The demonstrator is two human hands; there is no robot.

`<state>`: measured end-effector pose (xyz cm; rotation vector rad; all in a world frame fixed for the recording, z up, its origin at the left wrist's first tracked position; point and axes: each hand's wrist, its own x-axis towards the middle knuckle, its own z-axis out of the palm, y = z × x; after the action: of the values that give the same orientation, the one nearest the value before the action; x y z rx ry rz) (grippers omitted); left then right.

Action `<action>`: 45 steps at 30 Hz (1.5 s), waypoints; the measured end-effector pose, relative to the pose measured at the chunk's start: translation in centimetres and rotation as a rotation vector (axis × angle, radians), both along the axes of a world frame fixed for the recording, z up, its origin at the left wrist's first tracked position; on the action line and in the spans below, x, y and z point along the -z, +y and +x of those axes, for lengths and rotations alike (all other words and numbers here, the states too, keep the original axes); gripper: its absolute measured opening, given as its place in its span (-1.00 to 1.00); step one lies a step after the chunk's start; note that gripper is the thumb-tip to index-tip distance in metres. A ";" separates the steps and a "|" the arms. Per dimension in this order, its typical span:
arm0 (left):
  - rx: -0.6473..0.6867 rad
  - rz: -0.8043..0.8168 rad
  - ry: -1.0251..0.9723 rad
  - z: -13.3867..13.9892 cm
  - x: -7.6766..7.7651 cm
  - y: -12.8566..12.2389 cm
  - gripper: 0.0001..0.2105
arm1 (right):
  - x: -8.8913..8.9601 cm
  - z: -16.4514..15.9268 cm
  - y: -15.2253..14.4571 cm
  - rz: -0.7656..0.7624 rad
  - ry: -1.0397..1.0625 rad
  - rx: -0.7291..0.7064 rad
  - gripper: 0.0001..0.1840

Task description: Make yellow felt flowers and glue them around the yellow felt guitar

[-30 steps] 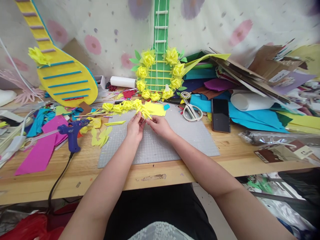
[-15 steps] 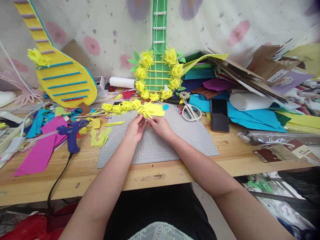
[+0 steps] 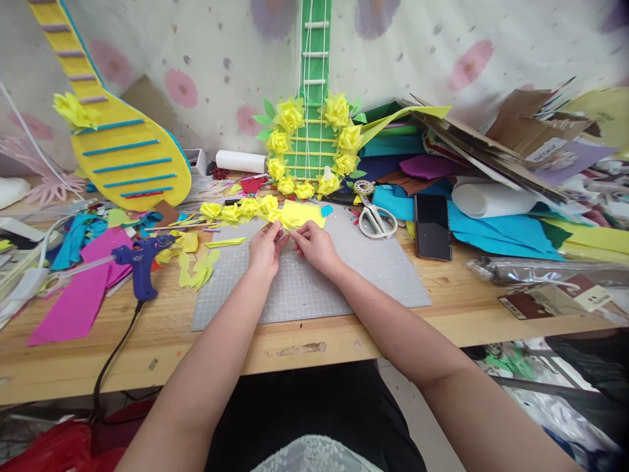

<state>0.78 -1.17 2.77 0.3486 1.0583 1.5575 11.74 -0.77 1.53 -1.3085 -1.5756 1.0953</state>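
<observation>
Directly between hands (image 3: 265, 249) (image 3: 318, 249): yellow paper (image 3: 285, 224).

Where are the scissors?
In the head view, the scissors lie right of the right hand, at the far right corner of the grey mat, left of the phone.

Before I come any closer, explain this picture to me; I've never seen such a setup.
There's no machine here: a camera worn on a person's head looks down at their bare hands. The left hand pinches a small yellow piece; the right hand is close against it, though its exact grip is unclear. Below them lies a gray cutting mat on a wooden table. A blue glue gun sits to the left, scissors and a phone to the right.
</observation>
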 end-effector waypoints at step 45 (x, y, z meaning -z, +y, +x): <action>-0.260 0.325 0.804 -0.8 1.6 0.0 -0.75 | -0.7 1.1 0.0 0.067 -0.057 -0.113 -0.77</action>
<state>0.00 -1.20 1.19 1.1683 1.4940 1.8756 12.82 -0.79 2.26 -1.2287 -1.7322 1.0724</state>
